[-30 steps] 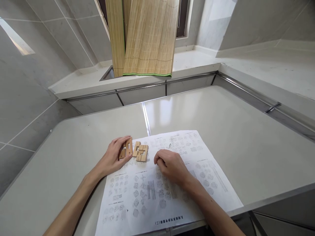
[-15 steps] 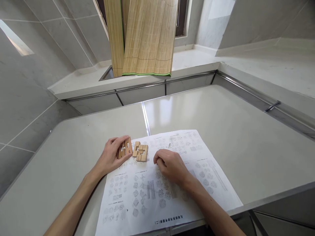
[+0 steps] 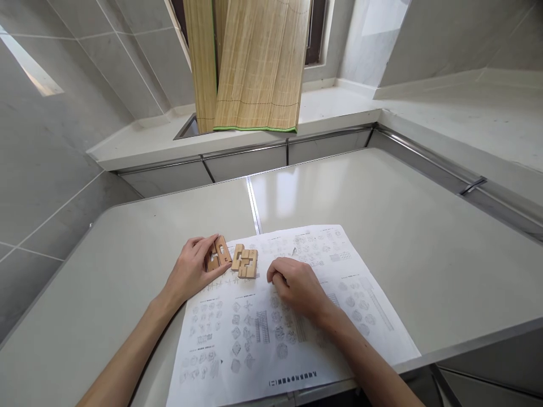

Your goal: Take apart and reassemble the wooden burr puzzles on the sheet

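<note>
My left hand (image 3: pixel 193 264) is closed around several notched wooden puzzle pieces (image 3: pixel 221 253), thumb along the near side and fingertips over the far side. One of these pieces has a slot and a dark "2" mark. Just to their right, more light wooden puzzle pieces (image 3: pixel 248 263) lie together on a printed sheet (image 3: pixel 305 356). My right hand (image 3: pixel 294 285) rests on that sheet, right of the loose pieces and apart from them. Its fingers are curled in, and no object shows in them. The sheet carries small drawings and text, upside down from here.
A pale table (image 3: pixel 394 226) with a metal seam (image 3: pixel 253 203) carries the sheet. Beyond its far edge is a white ledge (image 3: pixel 331 110), with a bamboo mat (image 3: pixel 258 73) hanging over it. Grey tiled walls (image 3: pixel 46 141) stand on the left.
The view has shifted slightly. In my left hand, the puzzle pieces have turned a little, with the slotted one leaning more. My right hand keeps its place on the sheet.
</note>
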Demonstrator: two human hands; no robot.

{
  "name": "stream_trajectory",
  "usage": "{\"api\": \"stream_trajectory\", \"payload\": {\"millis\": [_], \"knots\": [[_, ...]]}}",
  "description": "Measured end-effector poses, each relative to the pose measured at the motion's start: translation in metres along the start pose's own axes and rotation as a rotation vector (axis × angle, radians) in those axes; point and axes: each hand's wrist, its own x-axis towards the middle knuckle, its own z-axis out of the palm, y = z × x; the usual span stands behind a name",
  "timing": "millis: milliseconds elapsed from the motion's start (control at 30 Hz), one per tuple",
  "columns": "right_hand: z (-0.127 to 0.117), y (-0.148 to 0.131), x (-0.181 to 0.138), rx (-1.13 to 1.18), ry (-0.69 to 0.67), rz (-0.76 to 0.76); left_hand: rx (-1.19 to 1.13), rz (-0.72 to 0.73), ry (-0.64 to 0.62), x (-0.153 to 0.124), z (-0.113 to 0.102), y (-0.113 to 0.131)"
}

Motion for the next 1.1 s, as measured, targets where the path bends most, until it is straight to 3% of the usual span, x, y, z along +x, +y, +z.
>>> {"api": "stream_trajectory", "payload": {"millis": [533,1100], "knots": [[-0.0002,-0.0003,0.0000,0.000,-0.011,0.006,0.058,0.009,0.055,-0.0003,0.0036,-0.0022],[-0.0010,-0.0003,-0.0001,-0.002,-0.011,0.020,0.032,0.000,-0.006,0.0030,-0.0028,-0.0042]]}}
